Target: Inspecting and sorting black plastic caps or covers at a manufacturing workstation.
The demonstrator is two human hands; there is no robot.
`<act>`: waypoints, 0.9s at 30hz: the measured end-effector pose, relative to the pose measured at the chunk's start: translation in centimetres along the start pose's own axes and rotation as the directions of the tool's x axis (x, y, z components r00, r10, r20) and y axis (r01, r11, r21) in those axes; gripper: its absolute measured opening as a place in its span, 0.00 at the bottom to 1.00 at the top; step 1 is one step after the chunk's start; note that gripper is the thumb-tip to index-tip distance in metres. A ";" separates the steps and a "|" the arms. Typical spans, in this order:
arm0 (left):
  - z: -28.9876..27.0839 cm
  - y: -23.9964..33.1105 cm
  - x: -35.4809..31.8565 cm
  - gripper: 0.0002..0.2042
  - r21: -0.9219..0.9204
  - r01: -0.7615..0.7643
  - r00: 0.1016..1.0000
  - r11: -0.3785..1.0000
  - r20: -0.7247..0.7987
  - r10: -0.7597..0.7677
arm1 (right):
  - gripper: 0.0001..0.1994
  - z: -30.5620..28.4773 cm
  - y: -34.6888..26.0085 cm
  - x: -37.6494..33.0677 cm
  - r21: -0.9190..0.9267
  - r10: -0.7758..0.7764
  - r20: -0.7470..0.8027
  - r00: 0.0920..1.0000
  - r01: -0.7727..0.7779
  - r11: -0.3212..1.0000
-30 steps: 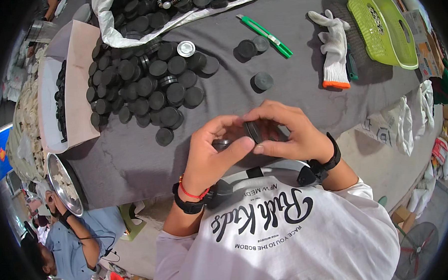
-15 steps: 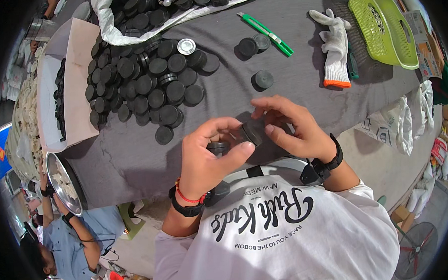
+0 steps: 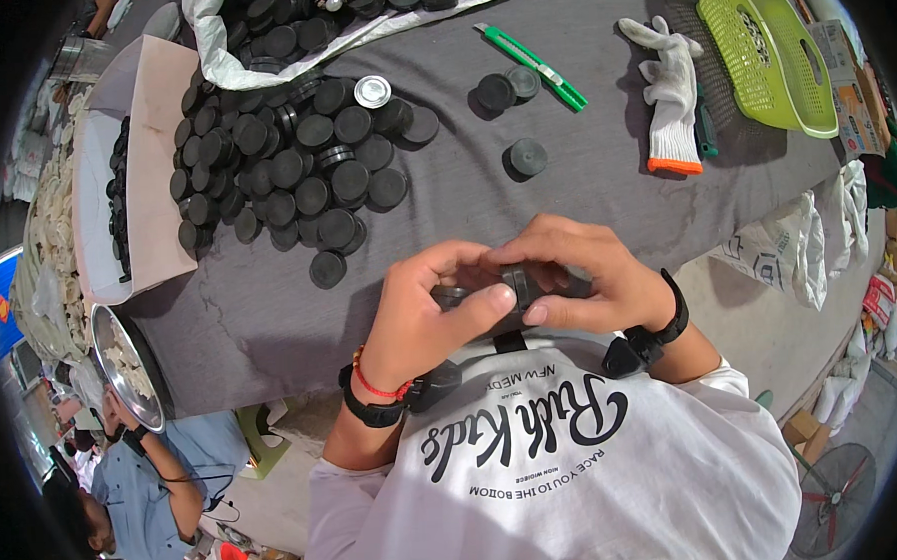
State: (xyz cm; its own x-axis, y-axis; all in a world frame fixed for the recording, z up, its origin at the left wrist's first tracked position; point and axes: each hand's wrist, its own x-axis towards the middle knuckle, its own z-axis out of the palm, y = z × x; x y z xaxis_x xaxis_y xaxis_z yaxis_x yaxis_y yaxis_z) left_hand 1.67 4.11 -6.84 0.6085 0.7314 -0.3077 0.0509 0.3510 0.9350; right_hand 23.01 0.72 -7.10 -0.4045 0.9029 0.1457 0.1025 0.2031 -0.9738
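Note:
Close to my body, both hands meet at one black round cap (image 3: 518, 291), which stands on edge between the fingertips. My left hand (image 3: 424, 301) pinches it with thumb and fingers, and a second black cap (image 3: 449, 296) is tucked in its curled palm. From the other side, my right hand (image 3: 599, 278) grips the same cap with thumb and forefinger. Something dark shows under its fingers, too hidden to name. Beyond the hands, a heap of black caps (image 3: 286, 169) lies to the left, with one silver-faced cap (image 3: 371, 91) on it.
Loose caps (image 3: 528, 157) lie ahead, near a green utility knife (image 3: 531, 66). Right of them are a white glove (image 3: 673, 95) and a green basket (image 3: 760, 76). An open white sack (image 3: 208, 50), a box (image 3: 159, 183) and a steel bowl (image 3: 158, 411) line the left; another person (image 3: 167, 472) works there.
My right hand has moved left and its fingers have closed on the cap held by my left hand. The cap has turned more upright.

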 end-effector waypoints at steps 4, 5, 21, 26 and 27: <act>0.5 0.1 0.0 0.14 -0.187 0.140 0.990 0.972 0.038 -0.135 | 0.16 0.6 0.8 -0.1 -0.163 -0.100 -0.128 0.987 0.078 0.983; 0.9 -0.2 0.0 0.14 -0.185 0.105 0.994 0.977 0.021 -0.103 | 0.16 0.8 0.8 0.0 -0.163 -0.101 -0.127 0.987 0.080 0.983; 1.5 -0.4 -0.3 0.15 -0.008 -0.019 0.988 1.000 -0.152 0.018 | 0.24 0.2 0.6 -1.0 0.049 0.056 -0.172 0.983 -0.049 0.998; 1.2 -0.2 -0.5 0.15 -0.037 -0.021 0.984 0.999 -0.179 0.014 | 0.24 0.0 0.8 -0.8 0.116 0.329 -0.153 0.932 -0.313 0.943; 1.0 -0.3 -0.6 0.15 -0.021 -0.019 0.986 1.000 -0.169 0.015 | 0.25 0.0 0.9 -0.9 0.051 0.343 -0.171 0.924 -0.339 0.939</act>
State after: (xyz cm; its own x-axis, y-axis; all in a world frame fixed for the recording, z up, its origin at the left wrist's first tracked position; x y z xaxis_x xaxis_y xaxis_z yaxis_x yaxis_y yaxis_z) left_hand 2.11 3.00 -6.76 0.4668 0.8247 -0.3192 0.0230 0.3494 0.9367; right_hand 23.47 0.11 -8.07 -0.1827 0.9685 -0.1692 0.1873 -0.1346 -0.9730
